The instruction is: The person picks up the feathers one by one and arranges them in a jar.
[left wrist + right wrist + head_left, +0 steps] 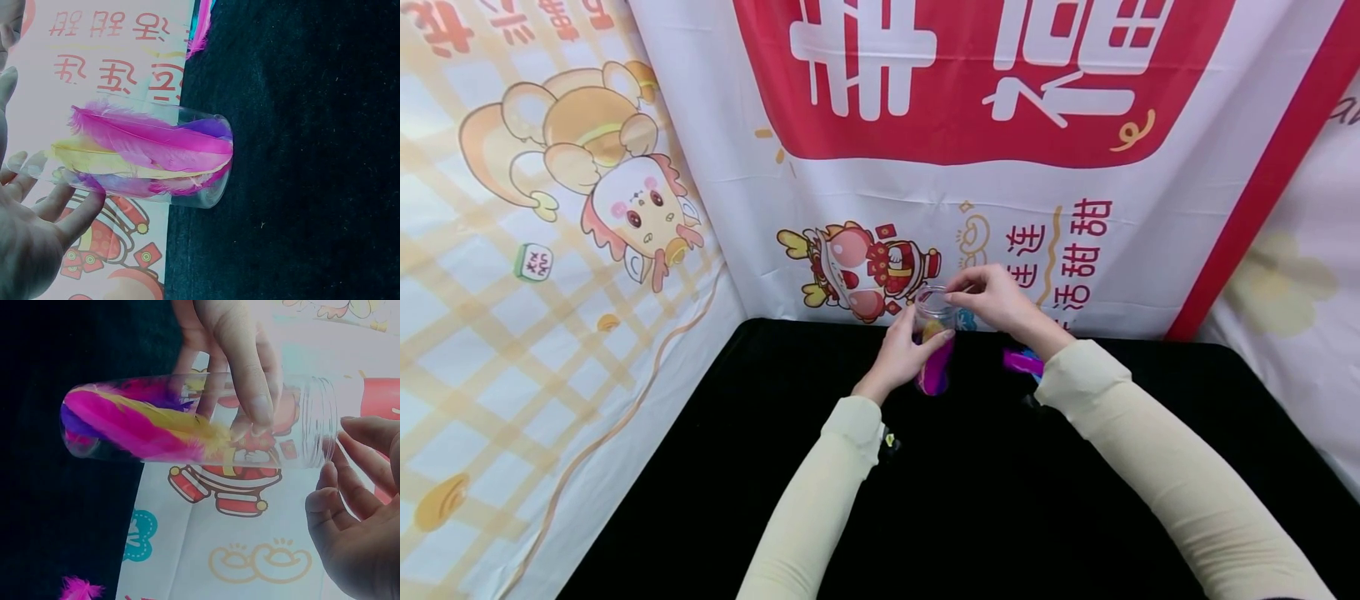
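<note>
A clear plastic jar (934, 367) with a threaded, uncapped mouth is held by my left hand (901, 350), thumb on one side and fingers on the other. Inside it lie several feathers (150, 140) in magenta, yellow and purple, toward the jar's bottom. My right hand (992, 298) is at the jar's mouth, its bent fingertips right at the threaded rim (322, 422). Nothing shows between the right thumb and fingers in the right wrist view. The jar stands upright in the head view, near the table's far edge.
More feathers (1024, 362), magenta and blue, lie on the black table (955, 500) under the right forearm. Behind the table hangs a white printed cloth (745, 208) with red lettering, and another patterned cloth (512, 350) hangs along the left.
</note>
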Demonstrator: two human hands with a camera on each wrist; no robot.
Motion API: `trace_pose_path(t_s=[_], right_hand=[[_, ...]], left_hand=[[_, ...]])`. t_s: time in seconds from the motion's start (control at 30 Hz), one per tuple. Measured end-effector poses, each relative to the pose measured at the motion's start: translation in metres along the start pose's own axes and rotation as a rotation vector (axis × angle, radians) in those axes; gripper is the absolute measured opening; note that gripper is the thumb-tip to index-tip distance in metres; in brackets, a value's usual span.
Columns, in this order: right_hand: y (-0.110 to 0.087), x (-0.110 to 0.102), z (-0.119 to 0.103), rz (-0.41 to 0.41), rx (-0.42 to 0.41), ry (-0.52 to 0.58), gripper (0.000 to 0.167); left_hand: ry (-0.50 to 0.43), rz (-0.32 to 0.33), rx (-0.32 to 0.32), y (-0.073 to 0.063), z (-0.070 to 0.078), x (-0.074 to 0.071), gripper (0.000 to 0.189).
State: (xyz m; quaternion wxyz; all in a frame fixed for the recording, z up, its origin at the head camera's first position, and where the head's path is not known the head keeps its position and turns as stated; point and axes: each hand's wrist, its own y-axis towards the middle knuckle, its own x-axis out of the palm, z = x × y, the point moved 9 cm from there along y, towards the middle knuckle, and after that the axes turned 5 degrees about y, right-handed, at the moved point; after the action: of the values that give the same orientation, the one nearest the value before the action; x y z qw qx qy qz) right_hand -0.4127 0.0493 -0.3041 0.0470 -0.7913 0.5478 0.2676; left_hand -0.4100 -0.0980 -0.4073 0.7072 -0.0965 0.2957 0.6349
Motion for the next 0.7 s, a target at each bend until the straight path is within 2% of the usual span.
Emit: trace_pose_path(t_s=[0.2, 0.47, 0.7], right_hand=[[-0.003, -0.006, -0.001, -0.015, -0.007, 0.006, 0.018], [-0.009, -0.012, -0.001, -0.009, -0.02, -0.016, 0.017], [-0.015, -0.019, 0.0, -0.01, -0.029, -0.039, 0.019]], left_hand=[[-0.003, -0.009, -0.01, 0.0, -0.002, 0.0, 0.081], [0.002, 0.003, -0.005, 0.0, -0.001, 0.0, 0.077], [0.01, 0.012, 0.001, 0.0, 0.0, 0.0, 0.082]])
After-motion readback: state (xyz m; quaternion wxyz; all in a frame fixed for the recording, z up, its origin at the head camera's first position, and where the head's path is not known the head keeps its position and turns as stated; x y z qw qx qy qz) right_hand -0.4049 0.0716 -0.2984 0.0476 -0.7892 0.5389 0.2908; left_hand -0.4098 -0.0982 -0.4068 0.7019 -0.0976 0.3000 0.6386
